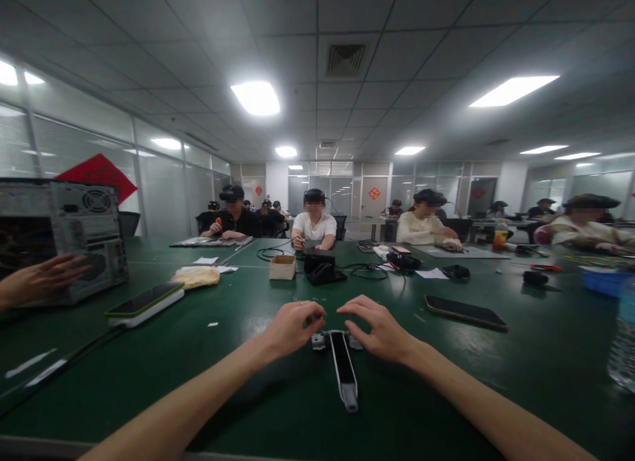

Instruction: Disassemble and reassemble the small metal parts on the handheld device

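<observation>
- The left hand [292, 329] and the right hand [377, 330] are bare and hang side by side over the near part of the dark green table [446, 398], with their fingers curved downward.
- Neither hand is closed on anything: both are open in a wide, loose arch. (From this angle I can't tell whether any fingertip is grazing the metal.)
- Directly below and between the hands lies a slim black-and-white bar [344, 372], flat on the table, with small metal brackets [318, 342] at its far end.
- Beyond the bar, a small cardboard box [282, 268] stands open-topped, but its contents are out of sight from here. Just right of it sits a black boxy unit [320, 268] with cables trailing from it.
- To the right of the bar and farther along, a blue plastic tray [600, 284] sits near the table's edge. Its contents are too small and too far off to make out.
- Right of the bar, at the very edge of view, stands a clear plastic water bottle [624, 335] holding liquid.
- Left of the bar, another person's hand [40, 279] reaches toward an open computer tower [84, 243].
- Between that tower and the bar lies a phone [143, 300] on a white base.
- Well beyond the bar, a person in a white T-shirt [314, 226] sits at the table.
</observation>
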Tool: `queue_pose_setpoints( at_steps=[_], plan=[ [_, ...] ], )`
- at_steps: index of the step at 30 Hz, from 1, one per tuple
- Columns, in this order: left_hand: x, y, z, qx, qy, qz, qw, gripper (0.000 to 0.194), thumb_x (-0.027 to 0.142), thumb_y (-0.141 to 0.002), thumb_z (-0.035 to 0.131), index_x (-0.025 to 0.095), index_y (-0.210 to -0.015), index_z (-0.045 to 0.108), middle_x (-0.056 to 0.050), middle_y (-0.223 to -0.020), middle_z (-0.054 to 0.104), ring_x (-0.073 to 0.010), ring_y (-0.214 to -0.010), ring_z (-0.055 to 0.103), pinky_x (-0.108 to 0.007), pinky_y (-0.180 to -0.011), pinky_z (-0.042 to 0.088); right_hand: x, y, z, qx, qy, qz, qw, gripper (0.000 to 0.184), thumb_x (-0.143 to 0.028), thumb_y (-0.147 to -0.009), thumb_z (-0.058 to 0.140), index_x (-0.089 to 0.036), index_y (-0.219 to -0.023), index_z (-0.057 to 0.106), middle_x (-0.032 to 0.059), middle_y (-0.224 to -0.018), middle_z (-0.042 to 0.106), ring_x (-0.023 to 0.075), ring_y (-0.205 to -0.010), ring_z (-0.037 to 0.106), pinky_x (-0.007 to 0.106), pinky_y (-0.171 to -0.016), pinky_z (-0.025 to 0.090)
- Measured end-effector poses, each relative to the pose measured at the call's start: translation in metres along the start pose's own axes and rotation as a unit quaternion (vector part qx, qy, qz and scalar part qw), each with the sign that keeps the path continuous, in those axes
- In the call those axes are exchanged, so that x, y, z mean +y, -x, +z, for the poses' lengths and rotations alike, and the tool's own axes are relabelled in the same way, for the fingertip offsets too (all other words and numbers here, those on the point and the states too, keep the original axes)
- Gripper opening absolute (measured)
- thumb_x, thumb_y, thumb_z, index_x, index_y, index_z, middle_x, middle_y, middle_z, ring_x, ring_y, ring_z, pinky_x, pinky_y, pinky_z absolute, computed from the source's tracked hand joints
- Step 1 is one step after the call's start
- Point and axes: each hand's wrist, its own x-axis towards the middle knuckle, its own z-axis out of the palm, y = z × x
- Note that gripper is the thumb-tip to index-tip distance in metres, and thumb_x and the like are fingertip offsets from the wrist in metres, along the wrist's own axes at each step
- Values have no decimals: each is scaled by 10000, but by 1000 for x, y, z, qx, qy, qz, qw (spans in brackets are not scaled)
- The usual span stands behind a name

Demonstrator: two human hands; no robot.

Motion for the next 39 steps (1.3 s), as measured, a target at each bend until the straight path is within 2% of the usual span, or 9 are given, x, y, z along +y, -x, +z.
queue_pose_setpoints(
  at_steps=[5,9,13,20,26,39],
  plan=[
    [-3,1,-4,-60,15,-27,998,137,247,-863,568,191,-918,681,-12,-874,669,-135,-764,597,-220,-695,446,16,1,-4,8,29,33,999,165,-187,-854,496,-191,-950,630,69,-940,628,188,-913,571,343,-825,474],
    [-4,2,-1,-115,55,-83,988,140,250,-825,614,195,-921,698,-1,-858,679,-135,-759,606,-214,-682,452,24,3,-4,-39,37,64,997,162,-190,-849,501,-183,-916,649,67,-920,635,180,-870,575,325,-791,472],
    [-4,1,0,-100,76,-118,985,132,242,-790,652,171,-888,704,-10,-848,691,-150,-772,614,-222,-682,460,23,2,-6,-87,45,79,992,159,-209,-847,511,-180,-870,665,58,-856,640,174,-816,572,311,-753,463],
    [-6,2,4,-105,78,-127,983,139,253,-792,658,175,-895,708,-14,-865,699,-152,-782,629,-226,-685,472,19,3,-6,-159,26,109,981,156,-285,-849,546,-197,-885,669,35,-886,650,169,-827,582,307,-775,455],
    [-6,1,6,-96,82,-132,983,142,255,-806,640,179,-898,717,-12,-865,705,-154,-779,633,-227,-689,477,20,4,-2,-173,4,124,977,138,-277,-839,567,-208,-886,677,29,-864,644,158,-778,582,274,-717,468],
    [-4,-1,11,-83,92,-157,980,230,339,-777,619,172,-894,725,-16,-857,710,-167,-766,609,-225,-669,439,20,3,-2,-192,10,132,972,193,-298,-842,549,-172,-909,680,36,-873,646,153,-783,576,262,-723,450]
  ],
)
